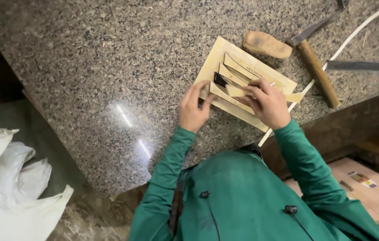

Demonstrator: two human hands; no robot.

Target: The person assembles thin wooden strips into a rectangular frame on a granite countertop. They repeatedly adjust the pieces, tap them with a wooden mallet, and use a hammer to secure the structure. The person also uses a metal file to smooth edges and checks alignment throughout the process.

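Looks like mid-layout: both hands, left hand [193, 109] and right hand [267, 103], pinching 1 tan pattern strip [236, 91] on the cardboard sheet [216, 56], which probably needs careful aligning next.

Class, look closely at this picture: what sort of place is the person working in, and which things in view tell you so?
Probably a craft workshop, perhaps for leather or shoemaking. A granite worktop carries a wooden-handled hammer, a metal blade, and a pale board of curved pattern pieces under both hands.
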